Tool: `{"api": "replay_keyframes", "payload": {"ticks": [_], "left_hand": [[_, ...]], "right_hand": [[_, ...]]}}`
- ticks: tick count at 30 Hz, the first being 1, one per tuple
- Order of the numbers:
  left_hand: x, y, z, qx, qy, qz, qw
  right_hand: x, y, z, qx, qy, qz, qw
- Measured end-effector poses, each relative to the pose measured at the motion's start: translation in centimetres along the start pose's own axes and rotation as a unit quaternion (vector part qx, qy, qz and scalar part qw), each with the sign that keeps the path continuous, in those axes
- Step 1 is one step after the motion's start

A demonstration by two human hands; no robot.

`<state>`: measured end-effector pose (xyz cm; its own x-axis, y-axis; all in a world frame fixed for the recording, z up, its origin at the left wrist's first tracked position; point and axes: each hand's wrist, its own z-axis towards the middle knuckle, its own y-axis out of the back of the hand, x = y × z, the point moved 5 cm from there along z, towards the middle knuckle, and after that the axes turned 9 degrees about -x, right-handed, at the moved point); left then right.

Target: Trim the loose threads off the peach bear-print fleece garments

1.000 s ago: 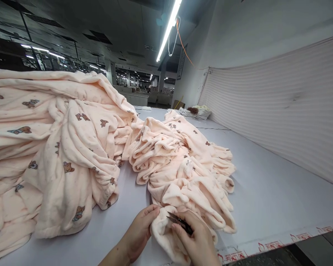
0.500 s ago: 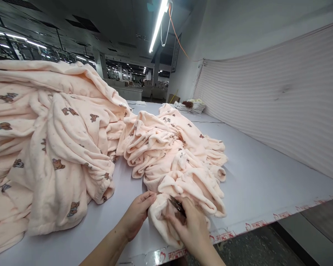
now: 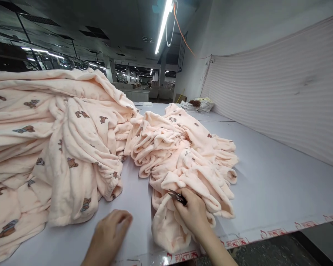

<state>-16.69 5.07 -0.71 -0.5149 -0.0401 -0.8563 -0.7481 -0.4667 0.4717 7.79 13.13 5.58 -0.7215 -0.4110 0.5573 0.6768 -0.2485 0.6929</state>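
Note:
In my right hand [image 3: 192, 210] is a pair of dark thread snips [image 3: 178, 197], blades pointing left over the fleece. That hand rests on the near end of a pale pink fleece garment [image 3: 170, 225], whose cream inner side shows there. The garment lies bunched on the table and has small brown bear prints. My left hand [image 3: 109, 232] is off the cloth, over the bare table to its left. Its fingers are curled, with thumb and index tips close together; anything between them is too small to make out.
A large heap of the same bear-print fleece [image 3: 80, 159] covers the left of the white table [image 3: 266, 177]. Red-printed tape [image 3: 233, 242] runs along the near edge. A pale striped sheet [image 3: 274, 88] hangs on the right. Folded cloths [image 3: 205, 104] lie at the far end.
My left hand has let go of the garment's edge and moved left and down, away from it. My right hand stays at the garment with the snips. The view has shifted slightly left.

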Motion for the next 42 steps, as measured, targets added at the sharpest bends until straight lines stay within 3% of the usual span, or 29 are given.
{"api": "replay_keyframes", "payload": {"ticks": [2, 4, 6, 8, 10, 14, 20, 23, 29, 34, 42], "left_hand": [[-1.0, -1.9, -1.8, 0.06, 0.008, -0.019, 0.998], [-2.5, -4.7, -2.8, 0.148, 0.064, -0.136, 0.978], [-4.2, -7.2, -3.0, 0.228, 0.127, -0.276, 0.925], [-5.5, -8.7, -2.5, 0.266, 0.18, -0.382, 0.866], [-6.3, -9.2, -1.8, 0.28, 0.207, -0.432, 0.832], [-7.3, -9.6, -0.9, 0.294, 0.223, -0.455, 0.811], [-9.0, -11.1, -0.3, 0.293, 0.252, -0.488, 0.783], [-9.6, -12.1, 0.0, 0.288, 0.266, -0.519, 0.76], [-9.3, -13.8, 0.2, 0.315, 0.244, -0.599, 0.695], [-8.7, -14.3, -0.3, 0.315, 0.213, -0.608, 0.697], [-7.7, -13.2, -0.3, 0.293, 0.205, -0.447, 0.82]], "right_hand": [[0.3, -0.5, 0.3, 0.004, 0.006, -0.003, 1.0], [0.3, -1.0, 0.5, 0.001, 0.007, -0.01, 1.0], [-0.2, -1.2, 0.9, -0.01, -0.001, -0.021, 1.0], [-1.0, -1.0, 1.3, -0.024, -0.015, -0.03, 0.999], [-1.6, -0.5, 1.5, -0.023, -0.021, -0.024, 0.999], [-2.7, 2.0, 1.1, 0.023, -0.006, 0.052, 0.998], [-5.5, 6.3, -0.8, -0.002, -0.099, 0.195, 0.976], [-4.6, 5.8, -0.9, -0.012, -0.082, 0.216, 0.973], [-2.5, 2.4, -0.9, -0.058, -0.034, 0.173, 0.983], [-3.5, 0.4, -1.9, -0.133, -0.075, 0.172, 0.973], [-3.2, -1.5, -2.3, -0.036, -0.177, 0.184, 0.966]]}}
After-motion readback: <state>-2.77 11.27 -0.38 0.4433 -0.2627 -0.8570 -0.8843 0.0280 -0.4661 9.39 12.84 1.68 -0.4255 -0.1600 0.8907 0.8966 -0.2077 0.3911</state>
